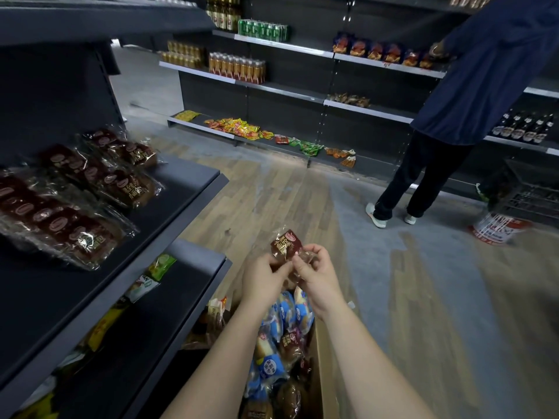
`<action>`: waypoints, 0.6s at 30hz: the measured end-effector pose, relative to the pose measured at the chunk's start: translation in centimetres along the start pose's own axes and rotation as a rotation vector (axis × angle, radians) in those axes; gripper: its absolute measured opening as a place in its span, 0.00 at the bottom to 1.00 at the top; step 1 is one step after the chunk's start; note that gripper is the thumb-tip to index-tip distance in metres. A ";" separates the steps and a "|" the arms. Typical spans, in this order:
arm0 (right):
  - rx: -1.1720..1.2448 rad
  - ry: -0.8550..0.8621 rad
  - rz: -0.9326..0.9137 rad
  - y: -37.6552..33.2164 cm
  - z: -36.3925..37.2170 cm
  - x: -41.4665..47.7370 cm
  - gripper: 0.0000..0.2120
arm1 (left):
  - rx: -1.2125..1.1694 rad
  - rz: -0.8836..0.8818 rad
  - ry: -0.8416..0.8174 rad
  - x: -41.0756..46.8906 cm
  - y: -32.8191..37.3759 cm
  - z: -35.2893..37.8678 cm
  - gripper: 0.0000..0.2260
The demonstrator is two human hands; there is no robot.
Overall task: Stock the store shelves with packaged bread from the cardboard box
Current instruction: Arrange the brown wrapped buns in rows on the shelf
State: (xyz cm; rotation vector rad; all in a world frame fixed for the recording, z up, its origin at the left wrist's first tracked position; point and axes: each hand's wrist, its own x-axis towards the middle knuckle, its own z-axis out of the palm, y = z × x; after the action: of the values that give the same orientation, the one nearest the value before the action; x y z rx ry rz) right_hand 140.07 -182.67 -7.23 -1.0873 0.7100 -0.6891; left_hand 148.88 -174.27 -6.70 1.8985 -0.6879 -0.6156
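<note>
A brown-labelled bread packet (286, 244) is held above the cardboard box (323, 373); my left hand (263, 279) grips its left side and my right hand (317, 273) its right side. The box below my forearms holds several blue and brown bread packets (281, 337). On the dark shelf (169, 207) to my left lie three long brown bread packs (60, 219), side by side.
A lower shelf (193, 285) on the left carries green and yellow packets. Across the wooden aisle, shelves hold cans, bottles and snack bags. A person in dark blue (472, 86) stands at those shelves on the right. A wire basket and bucket (499, 225) sit beside them.
</note>
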 end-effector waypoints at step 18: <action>-0.361 -0.059 -0.020 -5.4 -0.2 2.2 0.10 | 0.708 0.616 -0.101 3.6 2.3 -5.2 0.32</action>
State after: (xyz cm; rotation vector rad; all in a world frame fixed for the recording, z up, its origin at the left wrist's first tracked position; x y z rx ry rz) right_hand 140.42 -186.15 -2.59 -1.4406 0.7923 -0.5549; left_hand 154.52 -174.38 -3.04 2.1107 -1.6342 -0.0579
